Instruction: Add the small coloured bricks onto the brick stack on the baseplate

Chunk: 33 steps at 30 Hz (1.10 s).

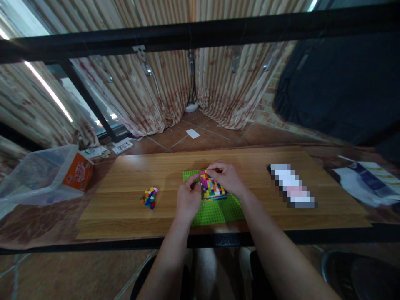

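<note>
Curtain point(223, 87), patterned, at least two panels: beyond the green baseplate, reaching down to the tiled floor.

Counter point(125, 223), one, wood-grained top: beneath the green baseplate.

Bin point(40, 171), one, clear plastic, with one orange label point(78, 173): well to the left of the green baseplate, off the counter's end.

Green baseplate point(215, 213), one, studded: at the middle of the counter's length, reaching close to the near edge.

Pixelated object point(292, 186), one, oblong, details masked: on the counter, right of the green baseplate.

Hands, two, both bare. Right hand point(225, 179): above the far part of the green baseplate, fingertips at the block build's far edge. Left hand point(190, 198): over the green baseplate's left side, fingers curled beside the build. Grip of each: fingers bent; whether either is clenched on a block cannot be told.

Block build point(214, 186), one, many-coloured: on the green baseplate, between the hands. Blocks too small to count.

Loose blocks point(150, 197), one cluster, mixed colours, count unclear: on the counter, left of the green baseplate.

White card point(193, 133), one: on the floor beyond the green baseplate.
</note>
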Available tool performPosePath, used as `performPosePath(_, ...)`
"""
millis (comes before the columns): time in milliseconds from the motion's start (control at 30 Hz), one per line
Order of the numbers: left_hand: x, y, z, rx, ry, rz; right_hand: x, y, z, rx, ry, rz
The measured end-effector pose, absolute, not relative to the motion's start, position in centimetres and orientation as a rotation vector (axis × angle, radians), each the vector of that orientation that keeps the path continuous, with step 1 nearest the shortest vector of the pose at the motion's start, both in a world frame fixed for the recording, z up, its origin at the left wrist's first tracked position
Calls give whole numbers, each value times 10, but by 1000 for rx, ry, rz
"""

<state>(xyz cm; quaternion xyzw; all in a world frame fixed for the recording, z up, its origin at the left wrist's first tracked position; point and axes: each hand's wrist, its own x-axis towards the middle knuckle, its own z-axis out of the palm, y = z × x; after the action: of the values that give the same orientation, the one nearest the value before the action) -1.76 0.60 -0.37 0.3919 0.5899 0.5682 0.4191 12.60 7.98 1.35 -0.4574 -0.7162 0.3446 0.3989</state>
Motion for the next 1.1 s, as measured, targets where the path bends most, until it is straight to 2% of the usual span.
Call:
performPosePath(333, -14, 4, 5, 1066, 1524, 1445, 123, 79, 9, -1160, -1628, 1197)
performPosePath(1100, -15, 4, 5, 1073, 1545, 1414, 122, 78, 14, -1182, -1710, 1139)
